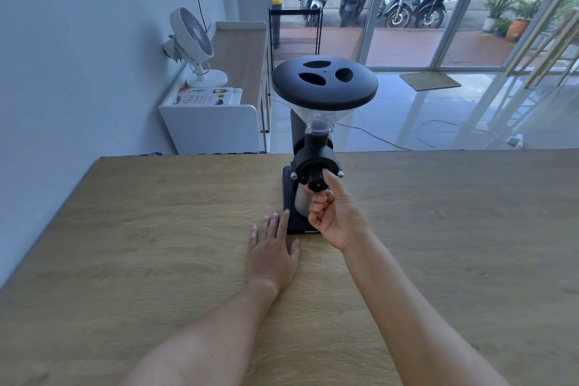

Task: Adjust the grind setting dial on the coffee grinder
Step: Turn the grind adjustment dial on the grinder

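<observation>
Black knurled dial (316, 180) sits on the front face of the coffee grinder (315, 150), which stands upright near the far edge of the wooden table (156, 229). Right hand (336, 216) reaches up to it, palm toward the camera: thumb tip against the dial's right side, fingers curled just beneath it, pinching it loosely. Left hand (272, 251) lies flat on the table, fingers spread, fingertips just beside the grinder's base at its left, holding nothing. Dark lid (324, 80) caps the clear hopper above.
</observation>
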The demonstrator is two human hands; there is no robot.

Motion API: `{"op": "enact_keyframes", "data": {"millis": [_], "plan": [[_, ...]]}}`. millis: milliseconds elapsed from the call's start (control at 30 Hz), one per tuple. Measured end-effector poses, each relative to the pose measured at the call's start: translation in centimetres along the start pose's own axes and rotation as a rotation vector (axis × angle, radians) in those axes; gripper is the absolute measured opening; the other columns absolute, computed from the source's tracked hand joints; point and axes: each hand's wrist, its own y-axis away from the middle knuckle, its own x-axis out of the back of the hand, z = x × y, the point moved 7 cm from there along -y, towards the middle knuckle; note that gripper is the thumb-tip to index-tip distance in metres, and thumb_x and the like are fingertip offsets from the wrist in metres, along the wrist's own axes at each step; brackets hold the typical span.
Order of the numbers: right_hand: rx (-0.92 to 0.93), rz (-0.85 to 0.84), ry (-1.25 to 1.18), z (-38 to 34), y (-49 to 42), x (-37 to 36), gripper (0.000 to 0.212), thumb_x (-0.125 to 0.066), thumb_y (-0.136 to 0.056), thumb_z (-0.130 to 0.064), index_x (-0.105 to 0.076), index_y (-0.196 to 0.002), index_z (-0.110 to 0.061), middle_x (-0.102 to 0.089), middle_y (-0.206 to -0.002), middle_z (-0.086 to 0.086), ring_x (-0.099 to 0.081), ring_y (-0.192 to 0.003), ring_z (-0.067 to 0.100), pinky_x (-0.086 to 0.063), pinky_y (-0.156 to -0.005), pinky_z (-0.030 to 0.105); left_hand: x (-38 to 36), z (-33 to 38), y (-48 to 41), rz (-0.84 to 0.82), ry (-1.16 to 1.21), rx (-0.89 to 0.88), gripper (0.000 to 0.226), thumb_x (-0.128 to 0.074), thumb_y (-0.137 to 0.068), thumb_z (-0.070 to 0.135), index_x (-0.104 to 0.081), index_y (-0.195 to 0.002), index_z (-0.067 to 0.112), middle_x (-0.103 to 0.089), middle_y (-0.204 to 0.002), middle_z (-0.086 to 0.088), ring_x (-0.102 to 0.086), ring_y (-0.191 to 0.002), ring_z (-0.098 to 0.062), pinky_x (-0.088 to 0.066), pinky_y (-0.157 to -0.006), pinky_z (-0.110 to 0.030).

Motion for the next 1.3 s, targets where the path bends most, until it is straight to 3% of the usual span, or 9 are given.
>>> {"op": "enact_keyframes", "data": {"millis": [533, 767, 900, 1133, 1300], "plan": [[0.039, 0.041, 0.054, -0.55, 0.48, -0.18, 0.060, -0.081, -0.063, -0.049, -0.063, -0.106, -0.010, -0.045, -0.055, -0.007, -0.042, -0.047, 0.007, -0.037, -0.054, 0.022, -0.03, 0.01, -0.04, 0.011, 0.001, 0.003, 0.070, -0.026, -0.102, 0.050, 0.013, -0.156, 0.030, 0.000, -0.167, 0.004, 0.007, -0.152, -0.011, -0.001, -0.125, -0.043], [0.068, 0.097, 0.088, -0.90, 0.68, 0.07, 0.035, -0.081, -0.070, -0.045, -0.066, -0.084, -0.016, -0.044, -0.055, -0.006, -0.040, -0.049, 0.009, -0.036, -0.055, 0.024, -0.09, 0.01, -0.10, 0.011, -0.002, 0.001, 0.070, -0.026, -0.102, 0.050, 0.014, -0.155, 0.030, 0.001, -0.167, 0.004, 0.007, -0.152, -0.012, -0.001, -0.125, -0.043], [0.064, 0.100, 0.103, -0.90, 0.81, 0.03, 0.036, -0.081, -0.068, -0.045, -0.066, -0.084, -0.016, -0.044, -0.056, -0.005, -0.041, -0.050, 0.010, -0.037, -0.056, 0.025, -0.09, 0.01, -0.06, 0.019, -0.002, 0.000, 0.070, -0.025, -0.102, 0.050, 0.014, -0.156, 0.029, 0.000, -0.167, 0.004, 0.007, -0.152, -0.012, 0.000, -0.125, -0.043], [-0.007, -0.009, 0.168, -0.92, 0.87, -0.22, 0.043, -0.072, -0.078, -0.052, -0.066, -0.092, -0.013, -0.047, -0.061, -0.002, -0.047, -0.053, 0.012, -0.042, -0.054, 0.026, -0.06, -0.03, -0.09, 0.021, 0.003, 0.002, 0.070, -0.026, -0.101, 0.050, 0.014, -0.156, 0.030, 0.000, -0.167, 0.004, 0.008, -0.152, -0.011, 0.001, -0.125, -0.042], [-0.072, -0.136, 0.074, -0.36, 0.90, -0.91, 0.051, -0.058, -0.086, -0.052, -0.076, -0.097, -0.006, -0.050, -0.067, 0.000, -0.049, -0.059, 0.015, -0.044, -0.056, 0.028, -0.12, -0.01, -0.07, 0.018, 0.005, 0.000, 0.070, -0.026, -0.101, 0.050, 0.013, -0.156, 0.028, 0.000, -0.167, 0.004, 0.007, -0.152, -0.011, 0.000, -0.125, -0.043]]}}
